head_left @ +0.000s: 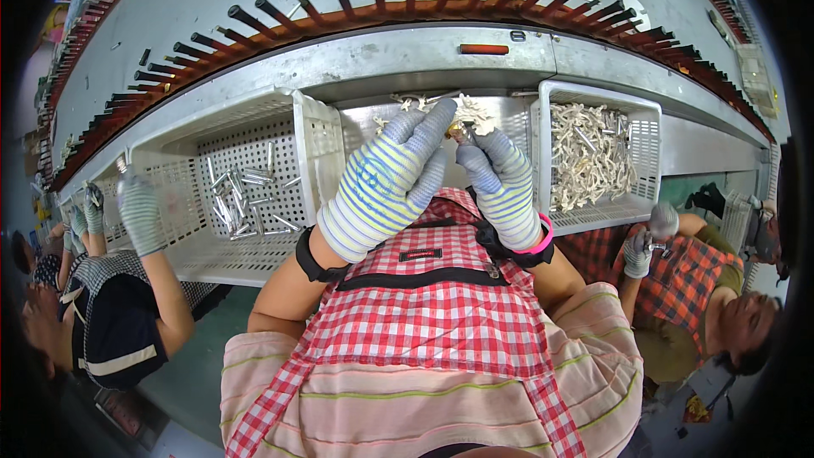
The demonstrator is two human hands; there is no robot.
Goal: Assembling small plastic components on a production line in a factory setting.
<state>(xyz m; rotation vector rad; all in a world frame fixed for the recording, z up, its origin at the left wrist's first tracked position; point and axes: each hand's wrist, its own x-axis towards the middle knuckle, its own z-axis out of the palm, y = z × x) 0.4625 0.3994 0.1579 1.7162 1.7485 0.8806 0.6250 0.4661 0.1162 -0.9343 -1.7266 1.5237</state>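
Seen from above, a long grey metal workbench (441, 55) curves across the upper part of the view, with a row of dark pegs on a reddish strip (407, 8) along its far edge. Two gloved hands are raised together in front of its near edge. A small metallic piece (462, 130) is pinched between the fingertips of the left hand in a striped grey knit glove (386, 182) and the right hand in a matching glove (502, 182). The piece is mostly hidden, so its long axis cannot be told; only a shiny glint is seen. A white perforated plastic crate holding silver tubes (254, 195) is set at the left, and a white crate of pale small parts (593, 153) at the right.
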